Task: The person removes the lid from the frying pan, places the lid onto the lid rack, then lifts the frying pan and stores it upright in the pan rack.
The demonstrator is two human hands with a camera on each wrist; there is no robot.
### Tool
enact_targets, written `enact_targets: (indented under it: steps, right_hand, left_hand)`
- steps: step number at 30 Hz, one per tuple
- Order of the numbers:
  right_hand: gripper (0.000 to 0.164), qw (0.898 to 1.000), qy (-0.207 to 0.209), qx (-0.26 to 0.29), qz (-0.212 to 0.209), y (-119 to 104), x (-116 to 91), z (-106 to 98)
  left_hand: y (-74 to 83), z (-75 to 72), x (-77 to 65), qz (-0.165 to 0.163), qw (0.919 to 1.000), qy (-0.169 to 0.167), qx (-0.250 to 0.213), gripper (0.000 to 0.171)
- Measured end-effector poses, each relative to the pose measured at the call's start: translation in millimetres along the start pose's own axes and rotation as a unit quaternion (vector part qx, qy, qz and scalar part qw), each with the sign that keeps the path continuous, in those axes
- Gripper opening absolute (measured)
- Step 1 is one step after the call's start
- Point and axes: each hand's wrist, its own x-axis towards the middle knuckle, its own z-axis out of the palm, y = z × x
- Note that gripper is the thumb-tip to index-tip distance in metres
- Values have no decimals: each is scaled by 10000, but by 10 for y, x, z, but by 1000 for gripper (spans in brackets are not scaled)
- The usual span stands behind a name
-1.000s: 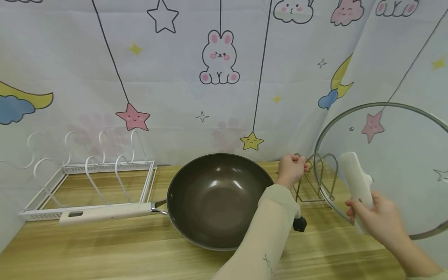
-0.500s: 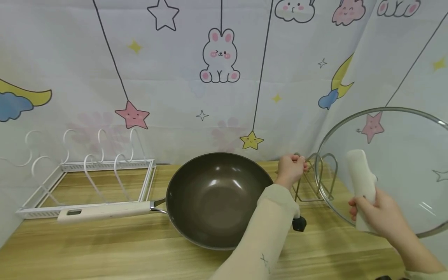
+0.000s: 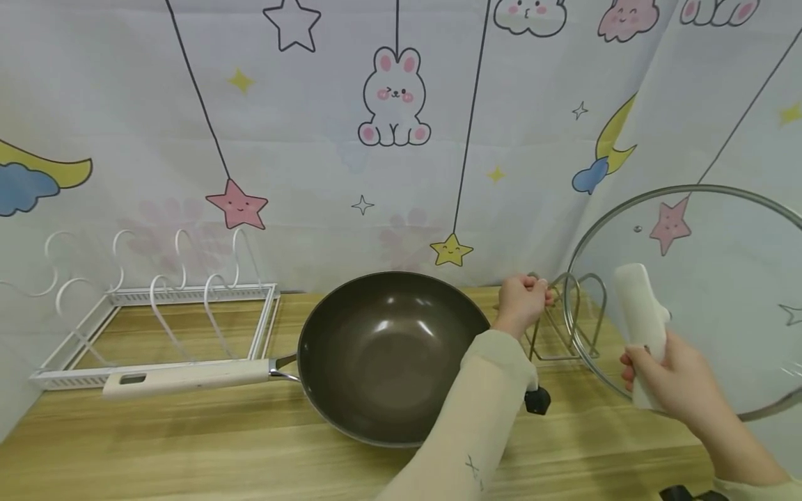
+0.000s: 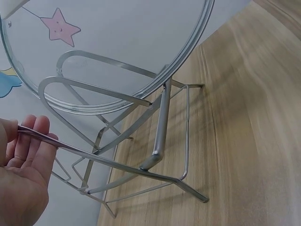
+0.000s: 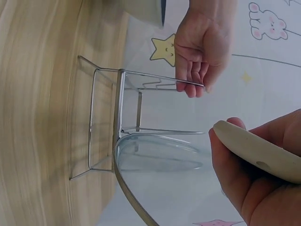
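Observation:
In the head view, my left hand (image 3: 521,305) pinches the near end loop of a metal lid rack (image 3: 605,303) between thumb and fingers. The left wrist view shows this hand (image 4: 26,174) at the top of the loop. My right hand (image 3: 679,383) grips the cream handle (image 3: 645,313) of a large glass pot lid (image 3: 739,271). The lid stands on edge, its metal rim between loops of the rack (image 4: 162,127). In the right wrist view, the rim (image 5: 134,200) sits low in the rack, and my thumb and fingers wrap the handle (image 5: 258,150).
A dark wok (image 3: 395,355) stands on the wooden table (image 3: 282,452), its cream handle (image 3: 194,378) pointing left across the front of a white rack (image 3: 188,296). A patterned cloth (image 3: 313,139) hangs behind. Black pieces (image 3: 677,492) show at the lower right edge.
The lid and its handle tipped slightly right, then back a little left, with my right hand moving along. My left hand stays on the rack.

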Motion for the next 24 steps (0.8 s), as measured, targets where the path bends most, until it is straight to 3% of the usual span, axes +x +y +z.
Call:
enact_targets:
  steps: [24]
  right_hand:
    - [42, 9994, 340, -37, -23, -59, 83, 123]
  left_hand:
    - [7, 0, -10, 130, 9998, 50, 111, 21]
